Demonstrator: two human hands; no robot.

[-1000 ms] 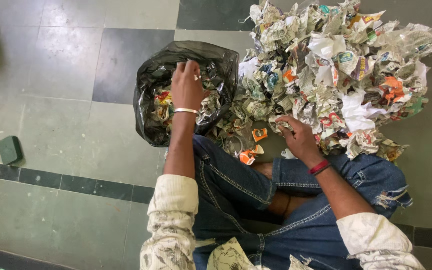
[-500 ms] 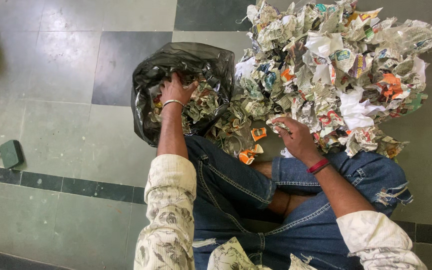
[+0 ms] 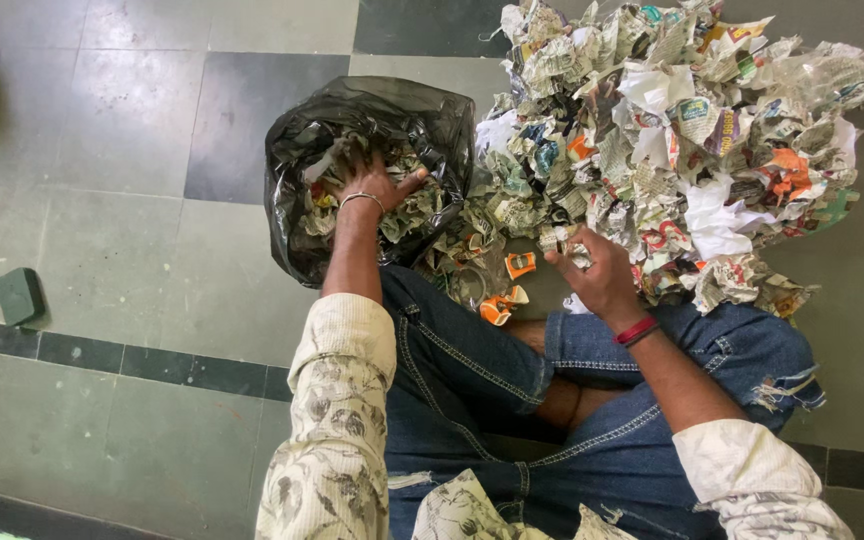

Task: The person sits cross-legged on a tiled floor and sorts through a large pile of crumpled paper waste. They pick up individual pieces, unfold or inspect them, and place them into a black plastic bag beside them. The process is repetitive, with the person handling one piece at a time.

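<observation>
Left hand point(image 3: 370, 190), fingers spread, is pressing paper scraps down inside the black bag point(image 3: 297, 215); right hand point(image 3: 597, 275) is pinching a scrap point(image 3: 564, 240) beside the pile point(image 3: 692, 150).

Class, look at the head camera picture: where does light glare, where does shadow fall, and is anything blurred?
Head view: soft glare on the glossy black plastic bag and a pale sheen on the floor tiles; a dark shadow fills the upper left corner; the left hand, right hand and crumpled paper pile look sharp, with no motion blur.
</observation>
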